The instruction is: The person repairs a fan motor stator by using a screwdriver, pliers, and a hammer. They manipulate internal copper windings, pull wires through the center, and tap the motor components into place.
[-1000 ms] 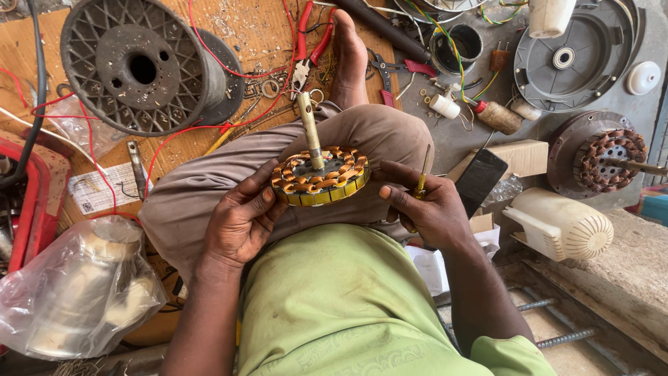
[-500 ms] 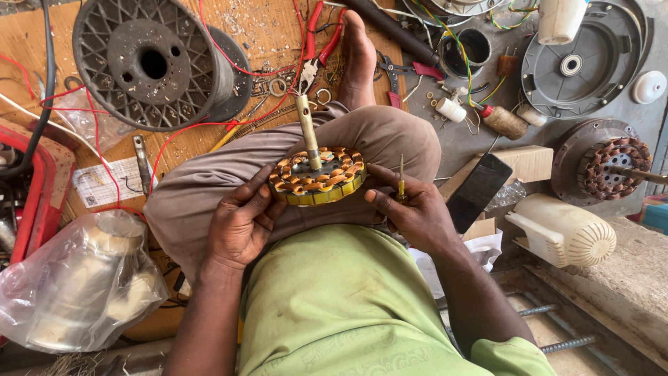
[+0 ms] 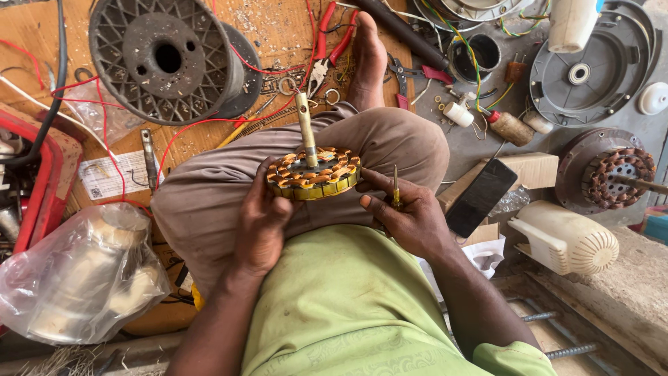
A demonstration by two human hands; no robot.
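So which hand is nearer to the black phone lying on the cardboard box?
The right hand. It sits just left of the phone in the picture, holding a thin tool beside the wound stator. The left hand grips the stator's far side, farther from the phone.

Glossy copper windings and a dull metal shaft were seen on the motor core (image 3: pixel 314 174); matt grey plastic formed the spool (image 3: pixel 167 59).

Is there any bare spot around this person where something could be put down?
Bare wooden board shows left of the grey spool, and grey floor lies between the knee and phone. Around the pliers and foot it is crowded.
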